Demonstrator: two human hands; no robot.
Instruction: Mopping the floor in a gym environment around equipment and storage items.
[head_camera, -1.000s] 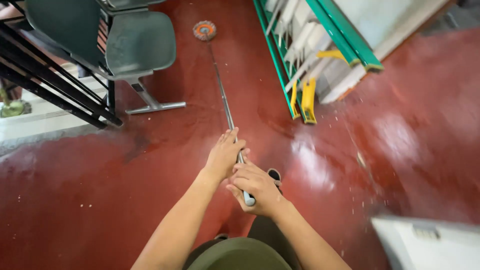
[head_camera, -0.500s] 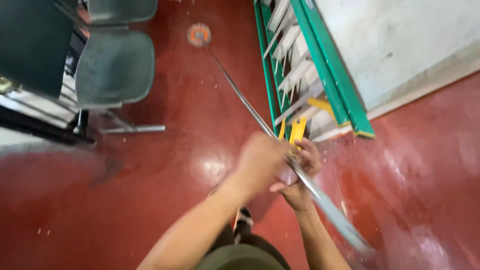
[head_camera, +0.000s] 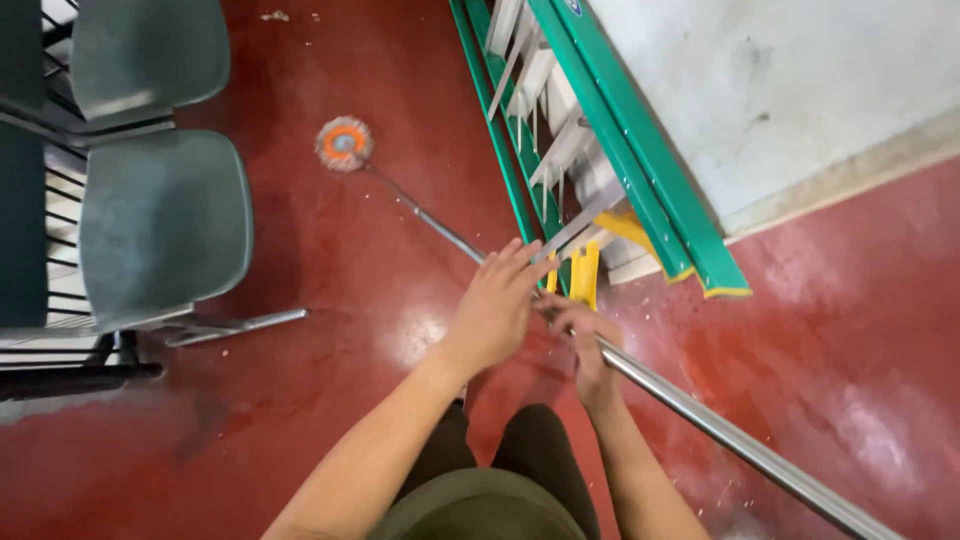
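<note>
Floor (head_camera: 300, 230): red, glossy, sealed concrete by the look; glare patches, pale grit and specks scattered near your feet.
Wall (head_camera: 800, 90): white, scuffed, pale skirting strip along its foot.
Ladder (head_camera: 600, 150): green rails, grey metal rungs, yellow feet; folded and leaning at the wall, its foot just beside your hands.
Chairs (head_camera: 165, 225): grey-green moulded seats, smooth, on thin metal legs; well apart to your left.
Pole (head_camera: 720, 435): long bright steel tube, round and slick; runs from lower right, through your hands, up to the mop head.
Mop head (head_camera: 344, 143): small round disc, orange core, grey fringe; flat on the floor near the chairs.
Left hand (head_camera: 495, 305): lies over the pole, fingers spread and loose, not clenched.
Right hand (head_camera: 585, 335): closed round the pole just behind the left.
Step in hand: you look to be mid-stroke, mopping.
Next move: likely calls for a firmer left grip; keep the pole off the ladder's feet.
</note>
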